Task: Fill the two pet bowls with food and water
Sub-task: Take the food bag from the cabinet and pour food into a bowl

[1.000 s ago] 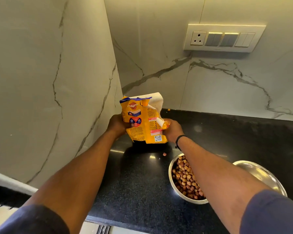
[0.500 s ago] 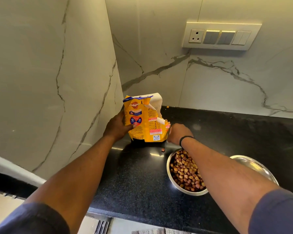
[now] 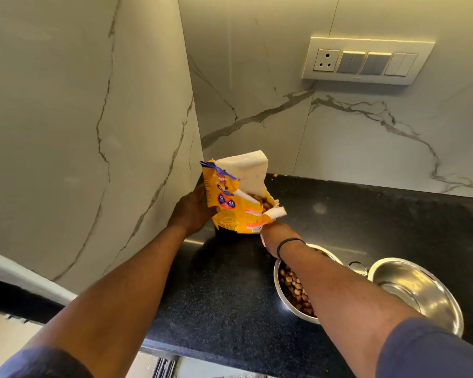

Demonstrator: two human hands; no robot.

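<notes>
A torn-open yellow pet food bag (image 3: 230, 211) stands on the black counter (image 3: 224, 296) in the corner, with brown kibble showing inside. My left hand (image 3: 193, 211) grips the bag's left side. My right hand (image 3: 275, 237) is low at the bag's bottom right corner, knuckles up and fingers curled down out of sight. Under my right forearm sits a steel bowl (image 3: 278, 285) filled with brown kibble. Right of it stands a second steel bowl (image 3: 421, 296), which is empty.
Marble walls close in the counter on the left and at the back. A socket and switch panel (image 3: 366, 61) is on the back wall. One loose kibble (image 3: 275, 175) lies at the wall's foot. The counter's front edge runs along the bottom.
My right hand has left the bag's side and dropped to the counter where a stray kibble lay. The bag has turned, so its open top now shows. My left hand keeps its hold.
</notes>
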